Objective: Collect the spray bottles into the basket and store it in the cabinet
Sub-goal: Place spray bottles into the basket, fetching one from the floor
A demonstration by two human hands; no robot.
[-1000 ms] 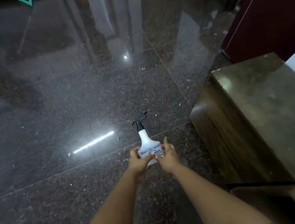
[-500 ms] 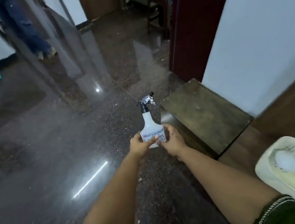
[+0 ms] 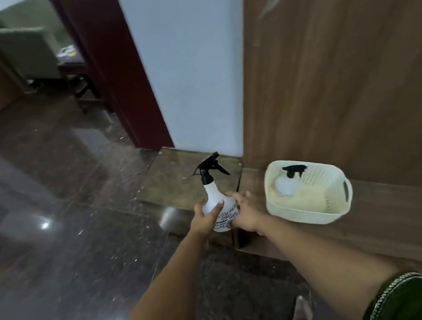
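white spray bottle upright, clasped between left hand and right hand, left of the basket

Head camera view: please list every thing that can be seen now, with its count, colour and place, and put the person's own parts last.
spray bottle in hands: 1, white with black trigger, upright, left of the basket
basket: 1, cream, on the wooden ledge
spray bottle in basket: 1, white with black trigger, lying inside
wooden ledge: 1, brown, at the foot of the wooden panel
wooden panel: 1, brown, right
stone block: 1, olive-brown, on the floor behind the hands
floor: dark, glossy
armchair: 1, green, far left
left hand: 1, grips the held bottle
right hand: 1, grips the same bottle
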